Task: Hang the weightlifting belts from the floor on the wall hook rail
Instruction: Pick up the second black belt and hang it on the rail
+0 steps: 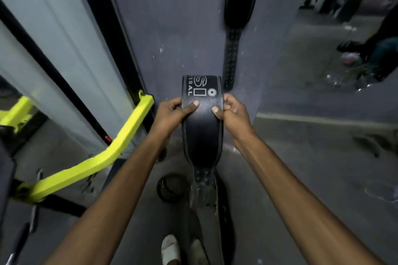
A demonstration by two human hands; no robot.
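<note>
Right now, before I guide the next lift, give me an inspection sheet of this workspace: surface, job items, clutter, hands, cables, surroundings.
Surface: grey floor, scuffed, with pale marks.
Job's things: black held belt with white print, raised in front of the grey wall; hung belt already dangling on that wall; the hook rail itself is out of view.
Clutter: dark ring-shaped item on the floor, blurred, possibly another belt.
Hands: left hand and right hand each grip a side edge of the held belt.
Cables: nothing seen.
Surroundings: yellow-green machine frame at left; mirror-like panel at upper right; white footwear below.
</note>
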